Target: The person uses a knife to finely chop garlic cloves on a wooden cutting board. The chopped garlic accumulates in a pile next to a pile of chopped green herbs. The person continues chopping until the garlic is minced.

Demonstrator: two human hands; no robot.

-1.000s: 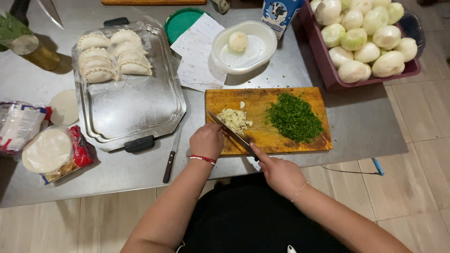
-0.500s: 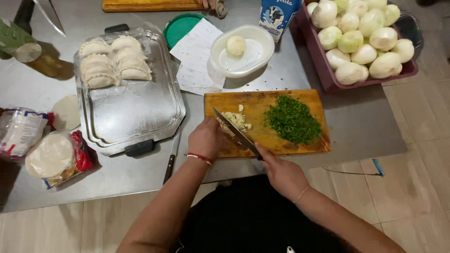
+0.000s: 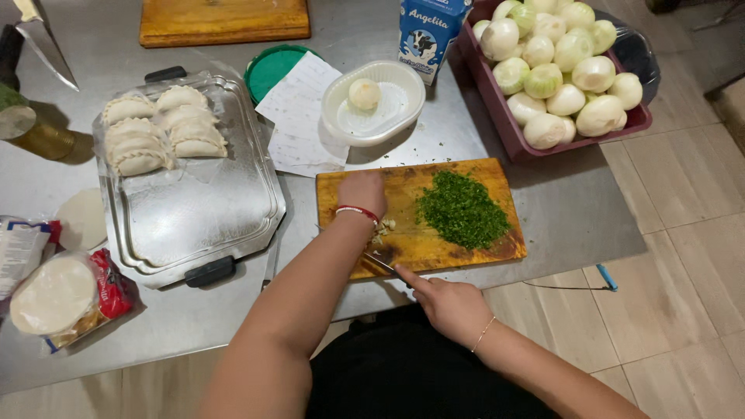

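On the wooden cutting board [image 3: 481, 247] at the table's near edge, the left hand [image 3: 362, 191] rests clenched over chopped garlic [image 3: 383, 228]. The right hand [image 3: 450, 304] grips a knife [image 3: 378, 262] there, left of the chopped herbs [image 3: 462, 209].

Rectangular wooden cutting board [image 3: 466, 248] at table's near edge; heap of chopped green herbs [image 3: 462, 209] on its right half. Left: metal tray [image 3: 202, 209] holding folded dough turnovers [image 3: 159, 128]. Behind: white plastic dish [image 3: 388, 116] containing one peeled onion [image 3: 364, 93]. Right-rear: dark red bin [image 3: 512, 132] of peeled onions [image 3: 563, 66].
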